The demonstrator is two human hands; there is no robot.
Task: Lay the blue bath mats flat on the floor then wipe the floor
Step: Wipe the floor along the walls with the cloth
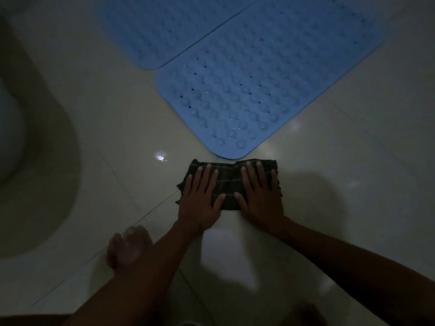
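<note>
Fingers: straight and spread on both hands, pressed flat on the cloth, nothing gripped.
Floor (341, 161): pale glossy tile, dimly lit; a wet glint is seen left of the cloth.
Blue bath mats (247, 74): two, laid flat, edges adjoining.
Cloth (229, 184): dark checked, folded, just beside the nearer mat's corner.
Left hand (200, 198), right hand (259, 196): even palm pressure and overlapping strokes are advised.

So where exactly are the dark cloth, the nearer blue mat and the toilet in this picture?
dark cloth (229, 184), head view: the checked strip showing between the two hands.
nearer blue mat (259, 90), head view: its bumpy middle.
toilet (35, 161), head view: the curved base at the left edge.
</note>
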